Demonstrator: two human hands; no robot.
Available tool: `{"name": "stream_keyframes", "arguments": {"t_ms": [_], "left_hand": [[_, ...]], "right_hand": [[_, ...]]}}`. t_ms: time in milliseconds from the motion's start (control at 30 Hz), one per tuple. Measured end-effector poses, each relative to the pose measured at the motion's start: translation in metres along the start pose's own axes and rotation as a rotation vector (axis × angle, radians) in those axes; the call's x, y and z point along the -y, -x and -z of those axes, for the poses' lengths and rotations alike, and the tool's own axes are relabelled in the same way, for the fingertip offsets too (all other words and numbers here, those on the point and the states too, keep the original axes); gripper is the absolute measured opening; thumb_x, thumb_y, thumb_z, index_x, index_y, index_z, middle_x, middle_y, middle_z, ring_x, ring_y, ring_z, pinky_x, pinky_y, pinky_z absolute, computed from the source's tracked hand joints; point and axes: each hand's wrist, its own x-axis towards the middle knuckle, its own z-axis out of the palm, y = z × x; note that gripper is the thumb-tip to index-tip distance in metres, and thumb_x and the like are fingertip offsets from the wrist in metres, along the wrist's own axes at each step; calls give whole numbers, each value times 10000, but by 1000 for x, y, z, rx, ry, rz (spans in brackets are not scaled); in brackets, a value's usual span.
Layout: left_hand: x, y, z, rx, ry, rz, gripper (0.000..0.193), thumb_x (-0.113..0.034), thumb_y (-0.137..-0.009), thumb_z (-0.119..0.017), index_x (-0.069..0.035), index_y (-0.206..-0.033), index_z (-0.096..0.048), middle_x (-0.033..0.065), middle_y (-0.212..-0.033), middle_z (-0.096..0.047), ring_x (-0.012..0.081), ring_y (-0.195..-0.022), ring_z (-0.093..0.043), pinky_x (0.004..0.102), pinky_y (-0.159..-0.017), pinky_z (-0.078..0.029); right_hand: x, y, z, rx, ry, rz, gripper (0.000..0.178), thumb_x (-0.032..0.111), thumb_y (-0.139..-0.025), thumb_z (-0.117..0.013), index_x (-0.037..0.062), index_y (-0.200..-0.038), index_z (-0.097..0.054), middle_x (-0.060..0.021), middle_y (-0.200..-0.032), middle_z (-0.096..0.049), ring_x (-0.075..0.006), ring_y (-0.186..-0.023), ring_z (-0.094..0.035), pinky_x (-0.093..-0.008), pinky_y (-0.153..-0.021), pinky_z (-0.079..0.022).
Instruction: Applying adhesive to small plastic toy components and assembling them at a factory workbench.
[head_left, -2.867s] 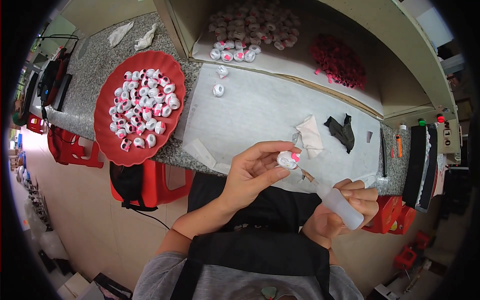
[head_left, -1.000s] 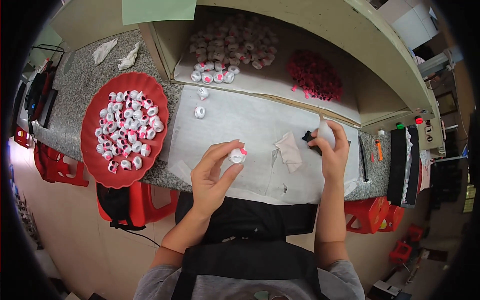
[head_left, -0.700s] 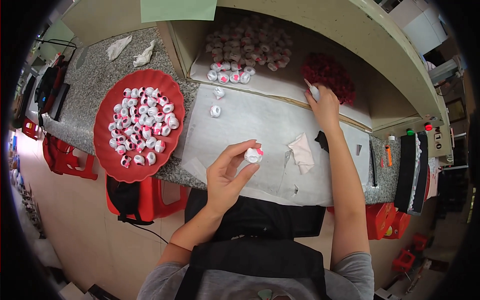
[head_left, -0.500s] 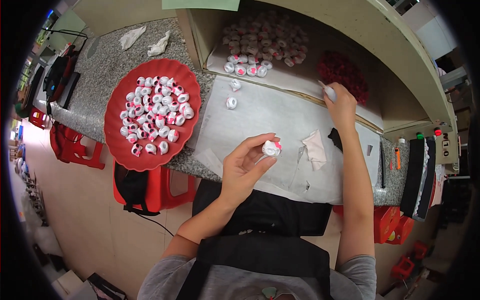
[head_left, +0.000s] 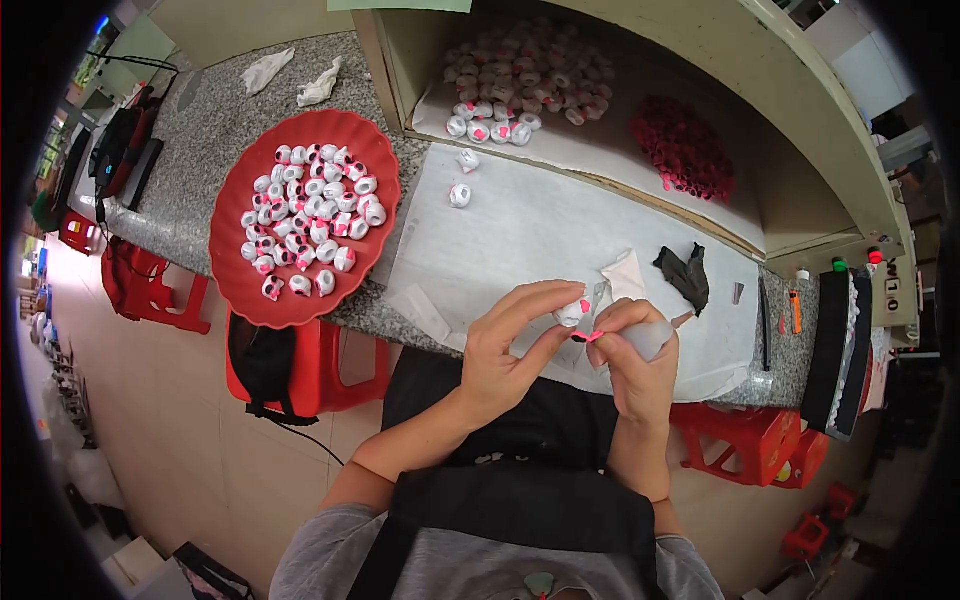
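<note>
My left hand (head_left: 505,345) pinches a small white figurine head (head_left: 571,313) with a pink patch between thumb and fingertips. Close against it, my right hand (head_left: 640,365) grips a small pink-and-black piece (head_left: 587,337) between thumb and forefinger. A whitish translucent bottle (head_left: 651,341) is tucked in that same hand, its tip hidden by the fingers. Whether the piece touches the head I cannot tell. Two loose white heads, one (head_left: 460,195) nearer and one (head_left: 467,160) farther, lie on the white paper (head_left: 530,230).
A red scalloped plate (head_left: 228,230) at left carries several finished-looking heads. Inside the shelf are a pile of white heads (head_left: 530,70) and a heap of pink-red pieces (head_left: 683,150). A pale cloth (head_left: 622,275), a black cloth (head_left: 686,277) and an orange cutter (head_left: 796,312) lie at right.
My right hand has come back from the heap in the shelf toward my left hand, now with the pink-and-black piece in its fingertips. My left hand has shifted slightly right with the head.
</note>
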Motion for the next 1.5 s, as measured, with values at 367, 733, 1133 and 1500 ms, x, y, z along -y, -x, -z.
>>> {"name": "stream_keyframes", "arguments": {"t_ms": [367,733,1133,1500], "left_hand": [[-2,1,-5,37,-31,-81,334,100,-676,-539,26,-1000,-500,156,-1027,-498,221,-982,-474,289,-820,-390],[-8,2,-3,46,438,185,278,-5,-762,-503,35,-1034,-463,165,-1018,-503,205,-972,-476,299,-819,-386],[-3,4,-1,128,340,102,246,3,-738,-530,-6,-984,-520,90,-988,-549,167,-965,-497,383,-969,-210],[-6,4,3,139,298,59,193,-41,-719,-560,-14,-910,-555,160,-926,-568,252,-940,-520,443,-954,-195]], "right_hand": [[-5,1,-1,-45,-47,45,101,-72,-685,-562,-22,-751,-505,-85,-714,-528,-104,-567,-478,-199,-492,-374],[-8,4,-2,-3,105,144,296,-64,-637,-600,-3,-888,-454,-75,-737,-513,-94,-574,-471,-185,-479,-373],[-7,6,5,66,105,76,288,-85,-613,-604,-34,-875,-497,-145,-789,-557,-149,-555,-521,-222,-441,-405],[-8,12,-4,21,-13,90,228,-72,-618,-638,-31,-824,-547,-98,-708,-562,-114,-543,-529,-194,-462,-408]]}}
